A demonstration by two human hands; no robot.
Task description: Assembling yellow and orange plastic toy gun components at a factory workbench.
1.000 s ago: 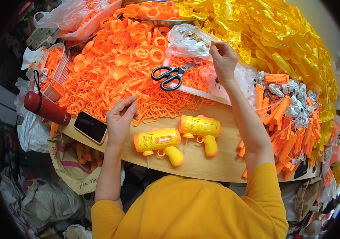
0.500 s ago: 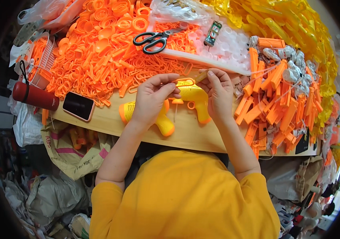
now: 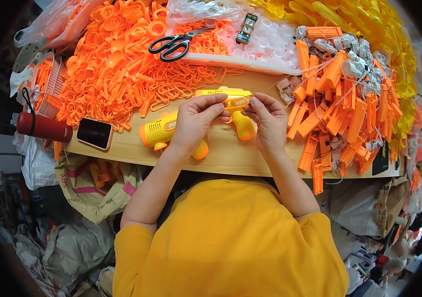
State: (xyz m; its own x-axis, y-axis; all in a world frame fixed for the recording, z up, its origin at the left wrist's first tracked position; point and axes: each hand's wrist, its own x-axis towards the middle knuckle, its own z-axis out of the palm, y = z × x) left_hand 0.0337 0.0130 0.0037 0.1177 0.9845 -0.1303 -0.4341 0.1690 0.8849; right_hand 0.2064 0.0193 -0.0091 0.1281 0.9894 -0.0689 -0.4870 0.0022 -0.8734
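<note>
My left hand [image 3: 197, 123] and my right hand [image 3: 269, 119] meet over the bench with fingers closed. Between their fingertips is a small, rounded orange plastic piece [image 3: 236, 102] with pale lettering. A yellow toy-gun body [image 3: 243, 124] lies just behind and below it, its grip pointing toward me and its middle partly covered by my fingers. To the left rests another yellow toy-gun body [image 3: 160, 129] with an orange end, partly hidden behind my left hand and wrist.
Loose orange parts [image 3: 117, 74] heap at the back left beside scissors [image 3: 174, 45]. White caps [image 3: 270, 42] fill a tray behind my hands. Orange wired units [image 3: 342, 109] pile at the right. A phone [image 3: 94, 133] and red bottle [image 3: 43, 125] sit at the left edge.
The small tan piece in my right fingertips no longer shows. The orange piece's lettered face is now visible between both hands. The bench has shifted slightly up and left in view.
</note>
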